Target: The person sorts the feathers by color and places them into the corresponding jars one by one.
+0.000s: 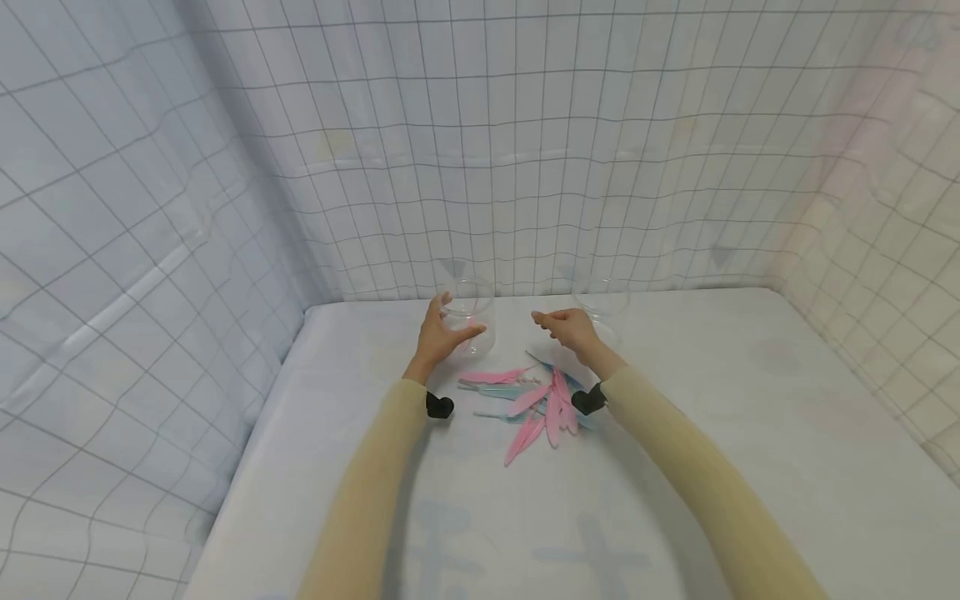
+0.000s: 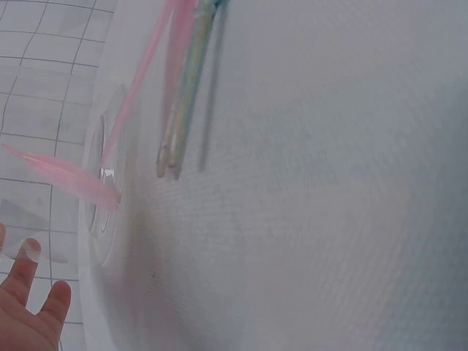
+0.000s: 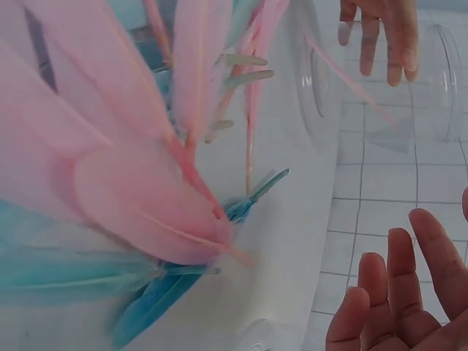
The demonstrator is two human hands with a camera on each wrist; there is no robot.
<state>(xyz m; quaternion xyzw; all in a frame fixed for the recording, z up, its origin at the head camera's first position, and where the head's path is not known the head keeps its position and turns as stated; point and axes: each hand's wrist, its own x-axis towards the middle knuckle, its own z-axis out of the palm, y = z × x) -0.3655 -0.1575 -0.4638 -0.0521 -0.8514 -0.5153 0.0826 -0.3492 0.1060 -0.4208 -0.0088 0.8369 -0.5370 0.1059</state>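
My left hand holds a clear jar at the back of the table, thumb across the front and fingers at the far left side. One pink feather leans inside this jar. My right hand hovers just left of a second clear jar, its fingers loosely bent; nothing shows between them in the right wrist view. Below and between both hands lies a loose pile of pink feathers and blue feathers, their quills pointing various ways. My right hand partly hides the second jar.
The feathers lie on a white-covered table. A white grid-patterned curtain rises right behind the jars, with similar cloth on the left and right sides. Black wrist cameras sit near the feather pile.
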